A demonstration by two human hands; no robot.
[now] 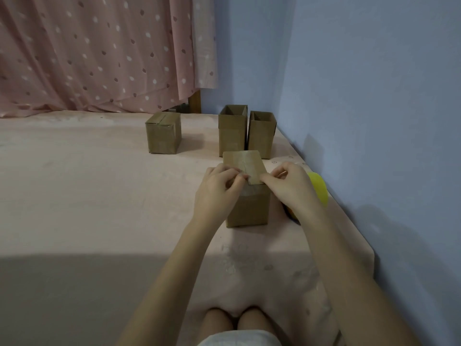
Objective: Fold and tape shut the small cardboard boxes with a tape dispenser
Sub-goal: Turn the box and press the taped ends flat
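Note:
A small cardboard box (247, 208) stands upright on the pink sheet in front of me, its top flaps folded flat with clear tape running down the front face. My left hand (219, 188) and my right hand (291, 186) both rest on the near top edge, fingertips pressing the flaps and tape. A yellow tape dispenser (318, 188) lies just right of the box, mostly hidden behind my right hand.
A taped box (163, 133) stands further back on the left. Two open-topped boxes (233, 131) (262, 133) stand side by side behind the one I hold. A blue wall (374, 108) runs along the right; a pink dotted curtain (99, 53) hangs at the back.

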